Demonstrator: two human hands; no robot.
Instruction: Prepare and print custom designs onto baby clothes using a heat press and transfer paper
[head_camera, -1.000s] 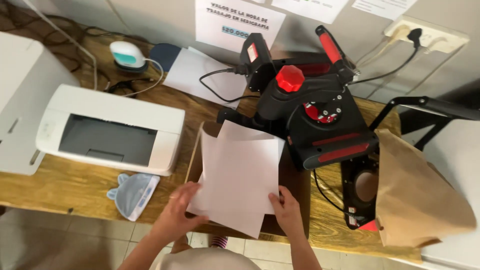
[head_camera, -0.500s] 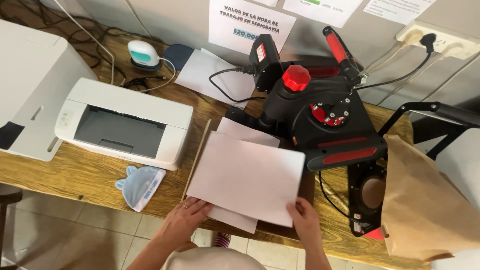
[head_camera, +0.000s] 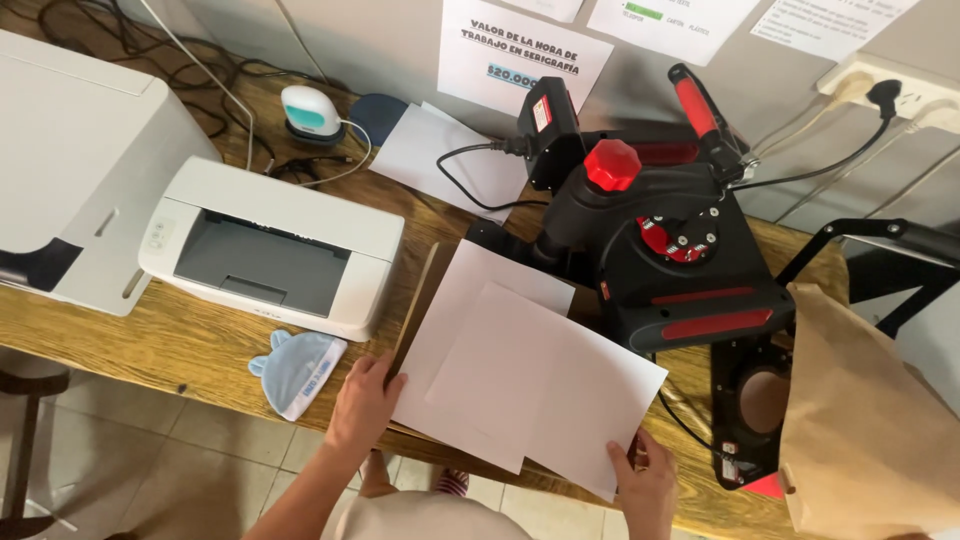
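Observation:
Two white paper sheets lie overlapped on the flat lower plate of a black and red heat press (head_camera: 670, 250). The top sheet (head_camera: 550, 385) sits turned over the bottom sheet (head_camera: 465, 300). My left hand (head_camera: 362, 405) rests on the sheets' near left edge, beside the plate's brown edge (head_camera: 412, 305). My right hand (head_camera: 640, 480) pinches the near right corner of the top sheet. The press head is swung aside to the right of the paper.
A small white printer (head_camera: 270, 245) stands left of the plate, a larger white machine (head_camera: 70, 170) beyond it. A light blue baby cap (head_camera: 295, 370) lies at the wooden table's front edge (head_camera: 150, 345). A brown paper bag (head_camera: 870, 420) is at right. Cables and loose paper lie behind.
The top sheet has been turned and slid to the right over the lower one. My right hand went right with its corner; my left hand stayed at the left edge.

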